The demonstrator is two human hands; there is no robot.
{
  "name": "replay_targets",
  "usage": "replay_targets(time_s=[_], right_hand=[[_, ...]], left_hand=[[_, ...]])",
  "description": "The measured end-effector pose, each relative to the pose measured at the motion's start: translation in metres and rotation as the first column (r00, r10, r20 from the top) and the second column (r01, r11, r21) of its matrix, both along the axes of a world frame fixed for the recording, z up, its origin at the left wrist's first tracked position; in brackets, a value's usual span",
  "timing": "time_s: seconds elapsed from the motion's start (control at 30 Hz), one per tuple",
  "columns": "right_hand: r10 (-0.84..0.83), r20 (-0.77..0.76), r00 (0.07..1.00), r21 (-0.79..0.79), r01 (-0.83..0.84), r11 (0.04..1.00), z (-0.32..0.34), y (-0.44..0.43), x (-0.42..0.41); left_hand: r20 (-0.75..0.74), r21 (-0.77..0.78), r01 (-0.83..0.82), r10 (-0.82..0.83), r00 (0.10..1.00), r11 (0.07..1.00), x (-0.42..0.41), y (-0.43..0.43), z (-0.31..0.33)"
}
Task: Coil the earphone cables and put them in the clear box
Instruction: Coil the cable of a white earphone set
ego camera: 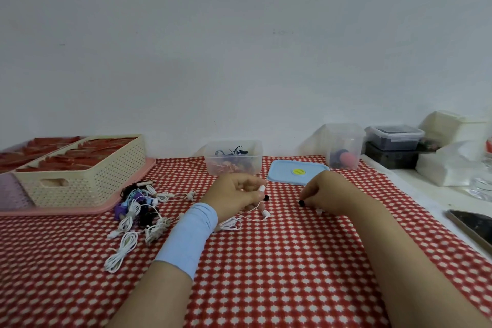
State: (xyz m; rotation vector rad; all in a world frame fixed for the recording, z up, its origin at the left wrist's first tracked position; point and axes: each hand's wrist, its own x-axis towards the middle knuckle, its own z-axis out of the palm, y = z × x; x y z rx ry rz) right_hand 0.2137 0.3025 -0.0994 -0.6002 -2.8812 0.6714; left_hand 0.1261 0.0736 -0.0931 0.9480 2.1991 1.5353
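Note:
My left hand [235, 192], with a pale blue wristband, is closed on a white earphone cable [234, 222] whose white buds stick out near my fingers and lie on the red checked cloth. My right hand [323, 192] is closed over a small black earbud tip [301, 203] at the cloth. The clear box [233, 157] stands open just beyond my left hand, with several coiled cables inside. Its blue lid [296, 172] lies flat to its right. A pile of loose earphones [138, 210], white, black and purple, lies to the left of my left forearm.
A cream lattice basket [80, 176] on a pink tray sits at the far left. A taller clear container [343, 146] stands behind the lid. Dark lidded boxes [394, 141] and white tissue packs [450, 165] line the right side. A phone [474, 226] lies at the right edge.

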Motion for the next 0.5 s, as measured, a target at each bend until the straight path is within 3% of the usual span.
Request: replay_targets(time_s=[0.33, 0.43, 0.5], right_hand=[[0.035, -0.118, 0.992, -0.138, -0.051, 0.989, 0.005, -0.010, 0.000], [-0.006, -0.123, 0.992, -0.056, -0.001, 0.998, 0.013, -0.004, 0.005], [-0.018, -0.031, 0.999, -0.010, 0.017, 1.000, 0.019, 0.000, 0.011]], left_hand=[[-0.070, -0.071, -0.096, 0.091, 0.993, 0.993, -0.005, 0.000, 0.000], [-0.081, -0.077, -0.097, 0.091, 0.993, 0.992, -0.004, -0.001, 0.000], [-0.093, -0.066, -0.091, 0.085, 0.992, 0.994, -0.003, -0.001, 0.000]])
